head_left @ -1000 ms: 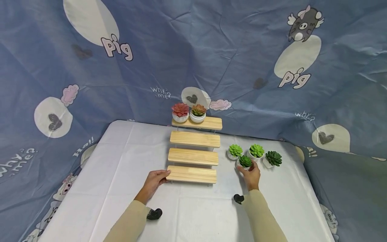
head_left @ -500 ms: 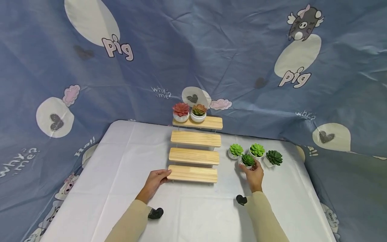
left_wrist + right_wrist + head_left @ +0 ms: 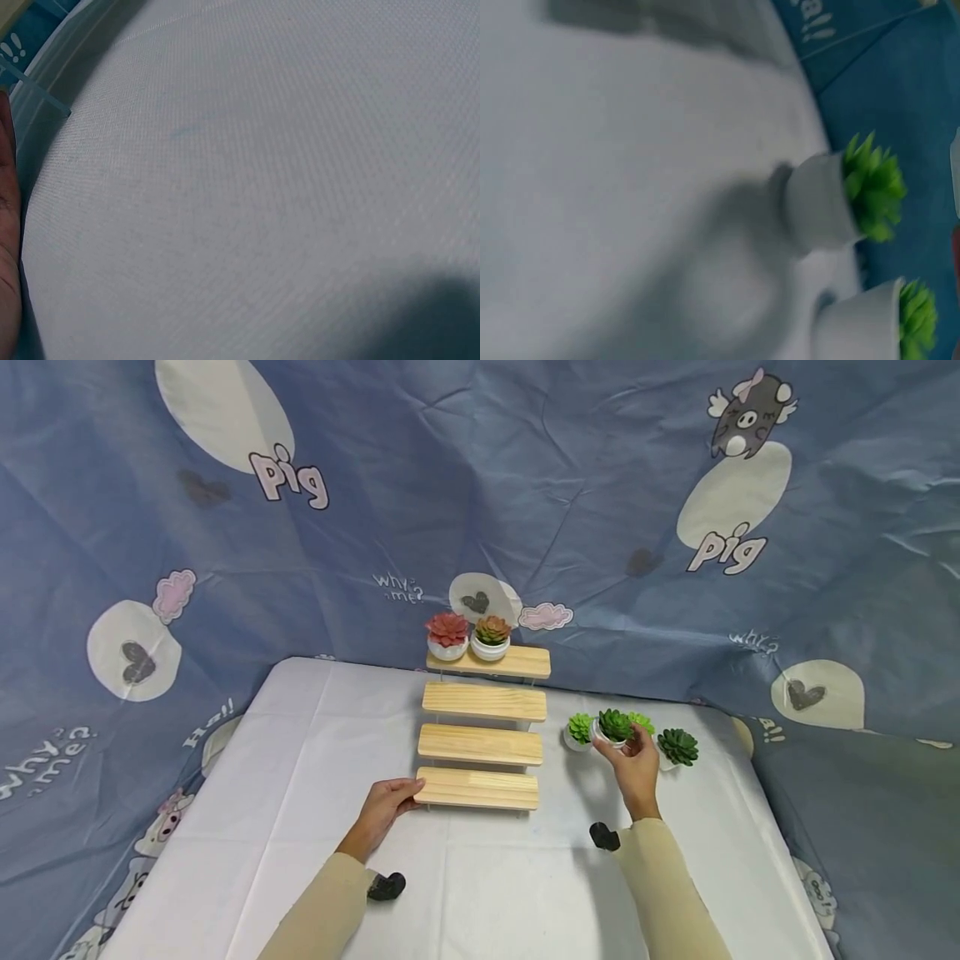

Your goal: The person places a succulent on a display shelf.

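In the head view my right hand (image 3: 637, 770) grips a white pot with a green succulent (image 3: 615, 725), raised off the table in front of two light green succulents. One of these light green succulents (image 3: 580, 728) shows at its left; the other (image 3: 641, 722) is mostly hidden behind it. To the right sits a dark green succulent (image 3: 677, 747) in a white pot. My left hand (image 3: 386, 810) holds the left end of the lowest board of a four-step wooden stand (image 3: 477, 788). The right wrist view shows a light green succulent (image 3: 874, 187) in a pale pot.
On the stand's top board are a red succulent (image 3: 447, 635) and an orange-green succulent (image 3: 492, 635), both in white pots. A white cloth (image 3: 300, 760) covers the table. Blue printed fabric (image 3: 360, 527) hangs behind and at both sides.
My right hand has lifted the green succulent pot off the table and moved slightly away from me, now covering part of a light green succulent. The left hand stays on the stand.
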Demonstrator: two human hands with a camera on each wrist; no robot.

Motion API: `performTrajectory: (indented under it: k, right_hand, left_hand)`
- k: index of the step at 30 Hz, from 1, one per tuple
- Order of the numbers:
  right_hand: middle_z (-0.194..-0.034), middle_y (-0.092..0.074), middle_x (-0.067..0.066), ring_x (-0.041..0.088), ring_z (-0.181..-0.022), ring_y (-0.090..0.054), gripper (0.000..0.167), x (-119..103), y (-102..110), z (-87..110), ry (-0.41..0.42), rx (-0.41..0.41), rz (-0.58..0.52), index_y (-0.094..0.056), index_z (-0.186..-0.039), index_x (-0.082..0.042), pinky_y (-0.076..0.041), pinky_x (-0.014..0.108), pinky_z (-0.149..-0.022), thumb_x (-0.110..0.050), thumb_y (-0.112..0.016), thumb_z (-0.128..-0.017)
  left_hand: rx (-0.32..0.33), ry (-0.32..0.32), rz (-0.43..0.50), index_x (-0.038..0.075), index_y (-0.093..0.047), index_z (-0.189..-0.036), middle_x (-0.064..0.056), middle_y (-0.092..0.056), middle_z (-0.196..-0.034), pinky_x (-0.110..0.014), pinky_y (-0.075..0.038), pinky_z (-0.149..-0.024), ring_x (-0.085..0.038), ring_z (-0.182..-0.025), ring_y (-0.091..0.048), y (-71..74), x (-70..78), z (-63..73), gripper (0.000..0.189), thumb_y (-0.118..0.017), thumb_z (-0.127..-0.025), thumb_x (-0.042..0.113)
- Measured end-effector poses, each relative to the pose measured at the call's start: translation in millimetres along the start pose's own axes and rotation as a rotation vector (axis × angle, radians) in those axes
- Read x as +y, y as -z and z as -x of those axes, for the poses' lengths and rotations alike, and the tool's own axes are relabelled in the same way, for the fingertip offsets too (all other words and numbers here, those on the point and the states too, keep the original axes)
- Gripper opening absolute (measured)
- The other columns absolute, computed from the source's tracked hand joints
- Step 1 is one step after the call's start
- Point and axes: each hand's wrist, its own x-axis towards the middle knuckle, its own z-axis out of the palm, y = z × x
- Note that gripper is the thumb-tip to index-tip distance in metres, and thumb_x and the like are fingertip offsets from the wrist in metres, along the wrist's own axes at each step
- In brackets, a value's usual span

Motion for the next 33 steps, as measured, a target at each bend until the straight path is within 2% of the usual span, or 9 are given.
performTrajectory:
  k: [3,6,14,22,26,33]
  right_hand:
    - [-0.123,-0.050,0.010,0.020,-0.107,-0.049,0.080,-12.1,-3.0,-1.3,0.009,-0.031,-0.047,-0.037,-0.147,-0.012,-0.045,0.030,-0.088,-0.024,-0.080,-0.081]
    - [-0.137,-0.046,0.010,0.022,-0.122,-0.047,0.079,-22.1,-7.4,-3.7,0.026,-0.053,-0.087,-0.037,-0.147,-0.012,-0.043,0.038,-0.100,-0.021,-0.080,-0.081]
    - [-0.134,-0.048,0.015,0.026,-0.120,-0.049,0.074,-50.9,-26.6,-8.7,0.126,-0.093,-0.118,-0.039,-0.143,-0.005,-0.041,0.039,-0.103,-0.014,-0.079,-0.082]
    - [-0.132,-0.052,0.017,0.029,-0.121,-0.051,0.071,-76.9,-45.7,-12.9,0.191,-0.134,-0.144,-0.044,-0.141,-0.004,-0.043,0.040,-0.102,-0.013,-0.080,-0.081]
    - [-0.129,-0.054,0.017,0.028,-0.118,-0.054,0.069,-85.1,-54.0,-15.7,0.203,-0.156,-0.149,-0.045,-0.140,-0.004,-0.045,0.039,-0.100,-0.013,-0.079,-0.081]
    - [-0.132,-0.053,0.015,0.026,-0.119,-0.053,0.066,-99.8,-66.9,-25.2,0.240,-0.150,-0.168,-0.046,-0.139,-0.004,-0.045,0.034,-0.100,-0.011,-0.078,-0.082]
  left_hand:
    - [0.013,0.009,-0.013,-0.015,-0.065,-0.105,-0.004,-0.067,-0.082,-0.022,-0.055,-0.067,-0.010,-0.073,-0.062,-0.7,0.3,-0.2,0.028,-0.068,-0.090,0.008]
    - [0.023,0.012,-0.025,-0.016,-0.064,-0.106,-0.004,-0.067,-0.083,-0.022,-0.055,-0.068,-0.010,-0.074,-0.062,-2.1,-0.1,-0.5,0.030,-0.067,-0.090,0.008]
    - [0.012,0.006,-0.020,-0.017,-0.064,-0.106,-0.005,-0.067,-0.083,-0.022,-0.055,-0.068,-0.010,-0.073,-0.062,-1.6,-0.3,0.0,0.028,-0.066,-0.091,0.007]
    - [0.016,0.010,-0.029,-0.017,-0.063,-0.107,-0.005,-0.068,-0.084,-0.022,-0.055,-0.068,-0.011,-0.074,-0.063,-0.3,-2.3,-0.3,0.030,-0.067,-0.091,0.009]
    - [0.031,0.016,-0.036,-0.017,-0.064,-0.105,-0.005,-0.068,-0.083,-0.022,-0.055,-0.067,-0.010,-0.073,-0.062,2.0,-4.0,1.4,0.029,-0.068,-0.090,0.008]
    - [0.001,0.001,-0.023,-0.016,-0.064,-0.106,-0.005,-0.068,-0.085,-0.022,-0.055,-0.068,-0.011,-0.074,-0.063,0.9,-0.4,0.4,0.030,-0.068,-0.090,0.010]
